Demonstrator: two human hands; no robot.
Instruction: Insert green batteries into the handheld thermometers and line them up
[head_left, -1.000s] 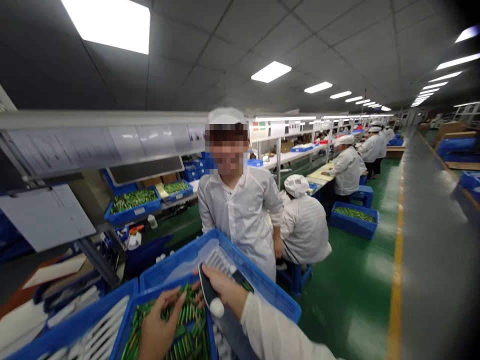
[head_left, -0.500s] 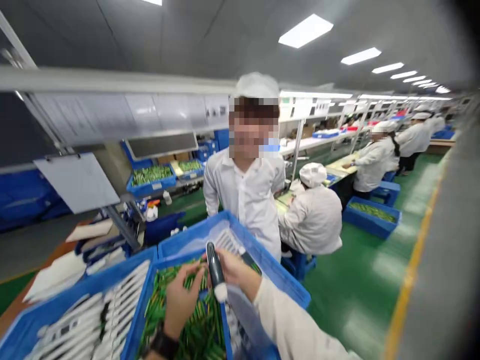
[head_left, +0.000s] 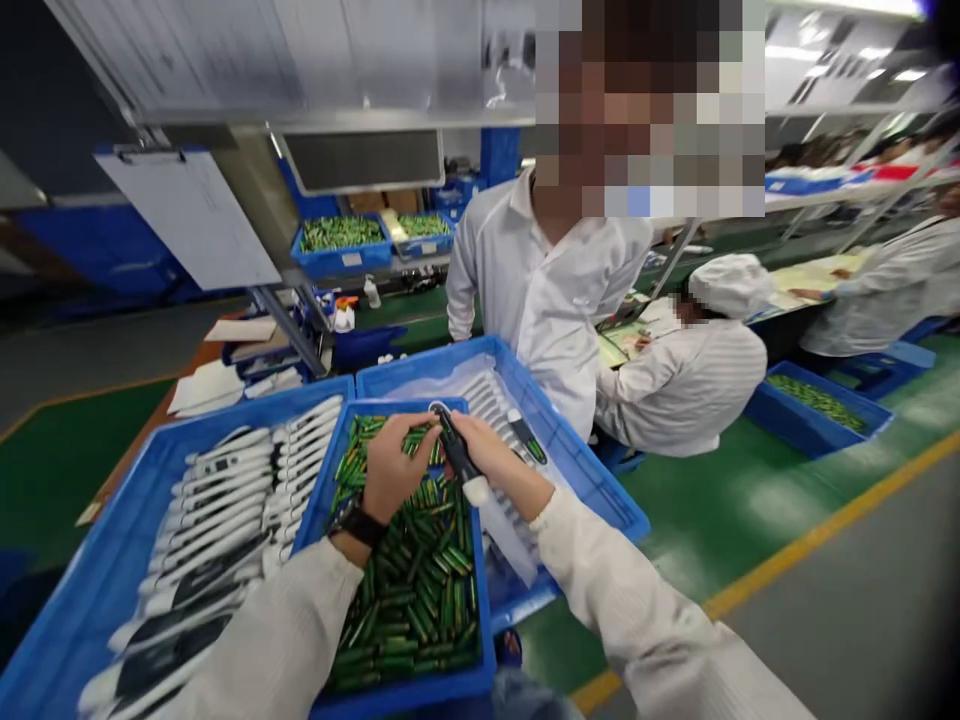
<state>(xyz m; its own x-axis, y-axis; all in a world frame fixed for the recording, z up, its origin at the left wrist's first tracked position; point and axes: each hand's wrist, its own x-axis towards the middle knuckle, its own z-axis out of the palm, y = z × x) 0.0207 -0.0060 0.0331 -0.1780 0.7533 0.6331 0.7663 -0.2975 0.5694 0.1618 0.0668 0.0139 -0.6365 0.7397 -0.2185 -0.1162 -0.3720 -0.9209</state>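
My right hand (head_left: 487,452) is wrapped around a dark handheld device with a white lower end (head_left: 459,452), held tilted over the bins. My left hand (head_left: 394,460), with a dark watch on its wrist, has its fingers pinched together at the device's upper end; what they hold there is hidden. Below both hands lies a blue bin (head_left: 489,640) full of small green cylinders (head_left: 424,590) that look like batteries. On the left, a blue bin (head_left: 67,600) holds rows of white and dark devices (head_left: 217,500). A third blue bin (head_left: 600,480) on the right contains white devices in clear plastic.
A person in a white coat (head_left: 555,290) stands just behind the bins. Another person (head_left: 690,370) sits at a bench to the right. A clipboard (head_left: 191,215) hangs at the left, above papers (head_left: 206,388). More green cylinders fill a blue bin (head_left: 817,410) on the floor.
My view has tipped down and come closer to the bins. The device's angle has changed, and my left fingers have moved up to its upper end. The standing person appears nearer and leans.
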